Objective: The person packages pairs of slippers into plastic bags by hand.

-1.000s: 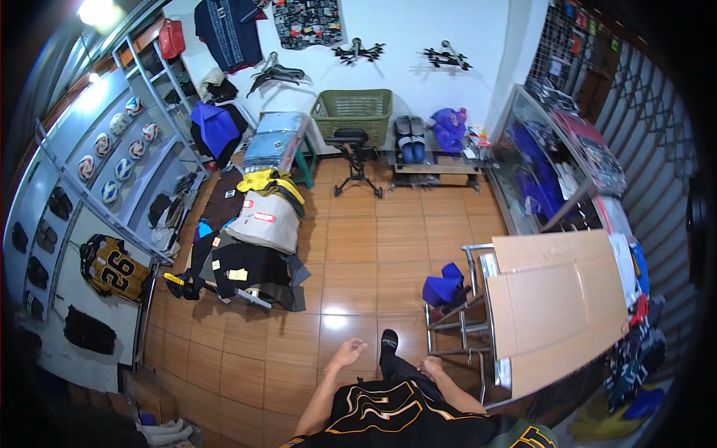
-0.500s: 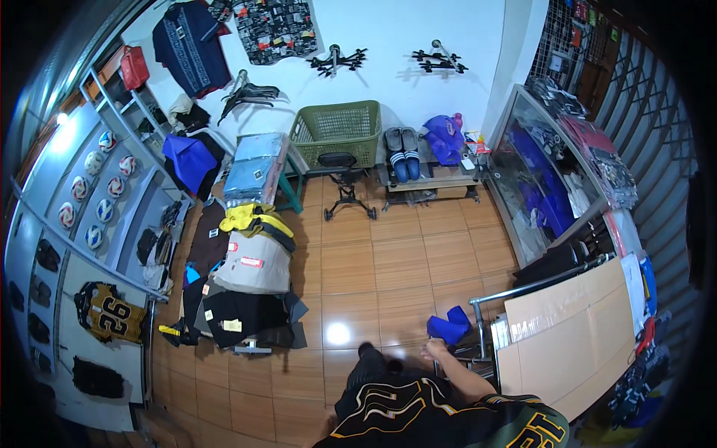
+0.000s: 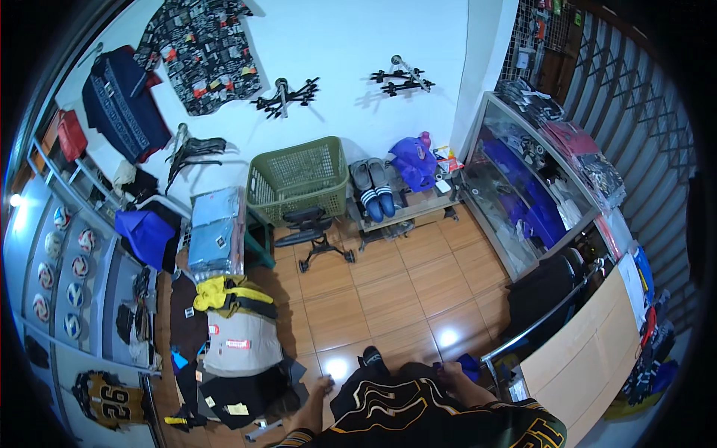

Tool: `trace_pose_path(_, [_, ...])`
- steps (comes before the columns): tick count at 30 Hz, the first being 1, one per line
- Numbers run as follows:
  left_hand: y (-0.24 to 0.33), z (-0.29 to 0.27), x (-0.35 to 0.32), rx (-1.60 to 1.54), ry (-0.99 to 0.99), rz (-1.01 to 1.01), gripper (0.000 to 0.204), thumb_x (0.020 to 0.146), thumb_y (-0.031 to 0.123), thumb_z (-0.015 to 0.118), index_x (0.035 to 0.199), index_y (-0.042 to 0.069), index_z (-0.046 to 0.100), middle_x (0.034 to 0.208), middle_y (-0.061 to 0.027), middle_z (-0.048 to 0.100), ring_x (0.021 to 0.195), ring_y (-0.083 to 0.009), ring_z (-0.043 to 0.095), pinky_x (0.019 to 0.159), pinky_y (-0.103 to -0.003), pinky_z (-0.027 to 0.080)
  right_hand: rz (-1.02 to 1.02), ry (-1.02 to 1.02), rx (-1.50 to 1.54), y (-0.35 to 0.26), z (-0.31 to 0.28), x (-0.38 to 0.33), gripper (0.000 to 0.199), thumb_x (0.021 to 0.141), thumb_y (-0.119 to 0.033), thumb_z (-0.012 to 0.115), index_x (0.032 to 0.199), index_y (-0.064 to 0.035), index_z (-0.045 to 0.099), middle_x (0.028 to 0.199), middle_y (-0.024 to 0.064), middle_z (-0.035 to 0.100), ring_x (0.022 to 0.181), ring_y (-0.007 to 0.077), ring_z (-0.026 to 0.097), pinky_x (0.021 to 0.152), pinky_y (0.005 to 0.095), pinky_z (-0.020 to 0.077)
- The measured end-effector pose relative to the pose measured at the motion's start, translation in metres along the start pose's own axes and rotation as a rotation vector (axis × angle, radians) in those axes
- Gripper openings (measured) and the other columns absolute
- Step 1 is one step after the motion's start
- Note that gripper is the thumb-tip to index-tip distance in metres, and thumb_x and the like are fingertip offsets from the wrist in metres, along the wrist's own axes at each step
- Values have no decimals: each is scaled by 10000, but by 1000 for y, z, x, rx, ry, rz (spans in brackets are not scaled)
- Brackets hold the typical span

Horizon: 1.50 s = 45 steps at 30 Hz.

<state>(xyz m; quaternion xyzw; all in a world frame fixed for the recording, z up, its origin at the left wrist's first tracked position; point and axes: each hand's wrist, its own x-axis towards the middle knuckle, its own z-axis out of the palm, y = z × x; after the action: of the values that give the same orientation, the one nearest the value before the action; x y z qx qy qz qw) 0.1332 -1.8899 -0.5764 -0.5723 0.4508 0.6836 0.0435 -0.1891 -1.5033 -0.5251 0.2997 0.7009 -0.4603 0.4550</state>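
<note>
Purple and partly hidden, a bundle is lying just beside the right hand, near the end of a metal rail along a cardboard-topped table. It is looking thin and light, likely cloth or bag material that would be giving under the fingers, with little risk of breaking. A folded edge would be suiting a pinch; the flat faces might be slipping a little.

The right hand is hanging in front of the body, its fingers seeming bent inward. It is showing dim and small, so I cannot tell how far open it is, or whether it is touching the bundle or only overlapping it in the view.

The left hand is hovering on the other side, fingers apparently curled. Nothing is showing in its grasp, though its exact opening is too small to tell. Nearest to it, black clothes are lying in a pile, with light grey clothes just beyond. These are looking soft and limp: lifted by 1 edge, they would probably be sagging, so 2 hands underneath would be keeping the folds together.
</note>
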Motion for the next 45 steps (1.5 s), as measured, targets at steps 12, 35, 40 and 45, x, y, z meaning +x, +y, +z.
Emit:
trace_pose_path(12, [315,113,111,77,-219,241,89,928,166,553,880,118,610,726,-2,603,604,-115,592,459,-252,405,12,152,-73,-88,49,15,197,907,-159,562,967,-6,671,899,177,713,743,265,700,590,387,529])
trace_pose_path(35, [570,343,309,-18,-228,68,165,910,218,617,980,72,591,820,-21,629,663,-142,603,534,-283,459,97,180,202,-391,9,130,225,928,-127,541,1106,-18,626,1024,113,691,790,227,667,629,408,572])
trace_pose_path(40, [648,405,395,21,-412,-5,166,944,259,581,1037,122,597,891,-2,652,743,-134,617,580,-277,459,67,238,-133,-315,-21,225,228,912,-163,575,1111,-78,645,1006,69,683,775,182,637,644,346,526])
trace_pose_path(45, [723,415,443,37,-253,-139,197,949,299,600,1088,159,593,961,9,667,808,-131,634,680,-292,485,-116,67,-1056,-232,5,226,314,813,-137,610,1124,-104,639,1017,60,676,786,201,641,634,361,532])
